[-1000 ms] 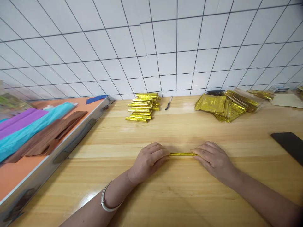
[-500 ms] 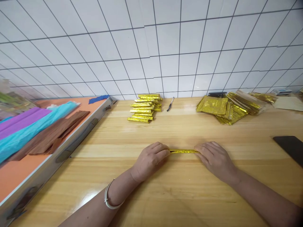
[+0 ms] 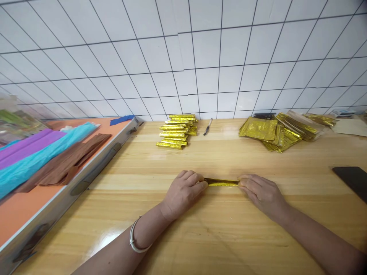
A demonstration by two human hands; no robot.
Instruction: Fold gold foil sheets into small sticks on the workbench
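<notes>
A narrow folded strip of gold foil paper stretches between my two hands, low over the wooden table. My left hand pinches its left end, and my right hand pinches its right end. Both sets of fingers cover the ends of the strip. A dark gap shows along its upper side, above a bright gold lower edge. Beyond my hands, several folded gold strips lie in a stack near the wall. A pile of flat gold foil sheets lies at the back right.
A pen lies beside the stacked strips. On the left, an orange-topped case carries brown paper, turquoise paper and purple paper. A dark flat object lies at the right edge. The tiled wall closes off the back.
The gold strip has parted slightly, showing a wider dark gap along its upper side. Both hands keep their grip on its ends. The whole view has shifted a little.
</notes>
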